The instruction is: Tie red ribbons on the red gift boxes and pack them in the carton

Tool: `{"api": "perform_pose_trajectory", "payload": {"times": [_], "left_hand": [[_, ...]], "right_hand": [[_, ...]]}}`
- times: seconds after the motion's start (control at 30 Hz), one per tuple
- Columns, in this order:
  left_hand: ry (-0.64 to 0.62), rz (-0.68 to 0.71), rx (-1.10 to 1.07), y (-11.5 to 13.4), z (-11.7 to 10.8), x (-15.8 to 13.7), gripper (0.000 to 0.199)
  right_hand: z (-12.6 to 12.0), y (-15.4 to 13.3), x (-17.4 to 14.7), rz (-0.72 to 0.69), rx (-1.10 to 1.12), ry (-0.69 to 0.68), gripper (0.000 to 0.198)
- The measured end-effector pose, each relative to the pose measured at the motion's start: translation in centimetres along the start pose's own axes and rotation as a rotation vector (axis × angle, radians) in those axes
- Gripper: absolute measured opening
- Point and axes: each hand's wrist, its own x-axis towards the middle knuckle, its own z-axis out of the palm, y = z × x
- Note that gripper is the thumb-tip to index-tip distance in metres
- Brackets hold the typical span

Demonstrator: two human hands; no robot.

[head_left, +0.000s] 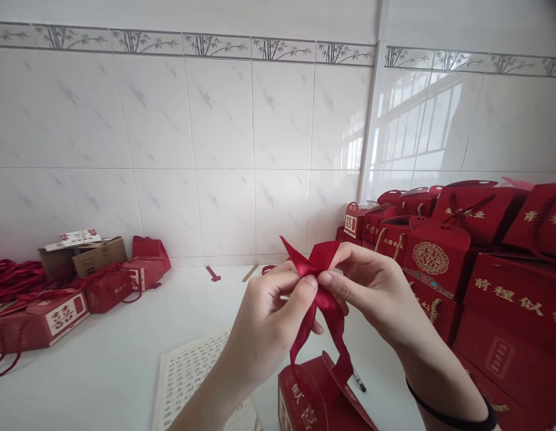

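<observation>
Left hand [275, 308] and right hand [376, 290] pinch closed on likely limp, slippery ribbon [330, 310], best gripped centrally, above six-o'clock box [304, 392].

Bright, cool, diffuse light fills the scene, resembling daylight; a barred window shows as a pale reflection [407, 129] in the glossy white marbled wall tiles [161, 114] at the right. Soft highlights run along the folds of the shiny red satin ribbon [327, 257], while shadows on the smooth white tabletop [125, 347] are faint and soft-edged. The stacked red cardboard boxes [506, 287] at the right look deeper and darker than the hazier red cardboard boxes [62, 317] at the left. Small characters on the cream printed sheet [192, 365] blur together. Wide-angle distortion slants the grey bamboo-patterned tile border [219, 46], and the upper right corner darkens.
</observation>
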Motion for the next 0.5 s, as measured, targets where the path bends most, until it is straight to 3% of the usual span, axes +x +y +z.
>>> {"api": "perform_pose_trajectory", "payload": {"times": [0.33, 0.5], "left_hand": [[0.043, -0.062, 0.003, -0.3, 0.0, 0.1, 0.035], [0.012, -0.079, -0.196, -1.1, -0.1, 0.4, 0.035]], "right_hand": [[0.0, 0.2, 0.4, -0.034, -0.043, 0.038, 0.017], [0.2, 0.2, 0.0, -0.111, -0.111, 0.129, 0.013]]}}
